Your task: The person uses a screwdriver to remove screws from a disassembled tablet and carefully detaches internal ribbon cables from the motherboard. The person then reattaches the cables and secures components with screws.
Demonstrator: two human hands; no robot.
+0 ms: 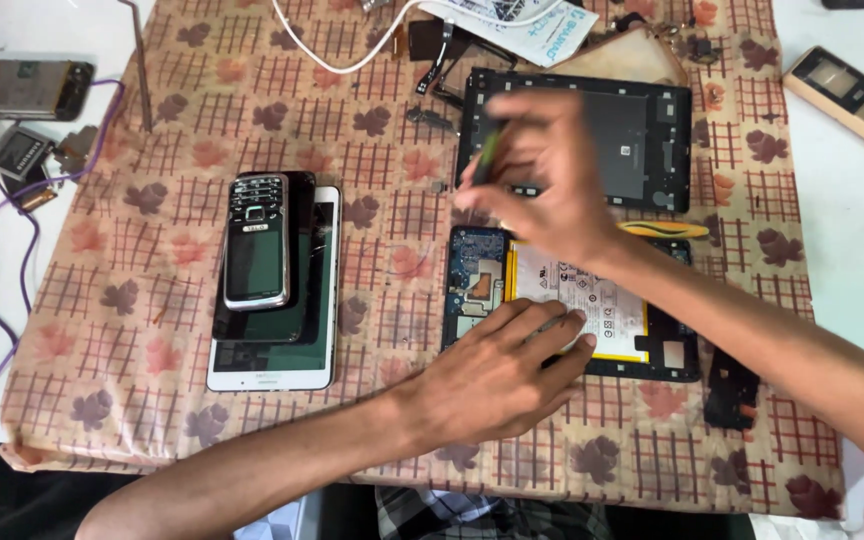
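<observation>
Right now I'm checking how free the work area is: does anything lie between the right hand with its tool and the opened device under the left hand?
Nothing visible does. The right hand, gripping a thin green tool, hovers above the opened device, which the left hand presses at its lower edge.

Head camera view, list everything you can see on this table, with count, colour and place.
opened tablet: one, black with white battery, centre
back cover: one, black, above the tablet
yellow pry tool: one, between cover and tablet
stacked phones: three, white, black, silver keypad on top, left of centre
bar phone: one, gold, upper right
cloth: one, tan with leaf print, under everything
white cable: one, top
left hand: resting on tablet
right hand: blurred, holding a green tool
</observation>
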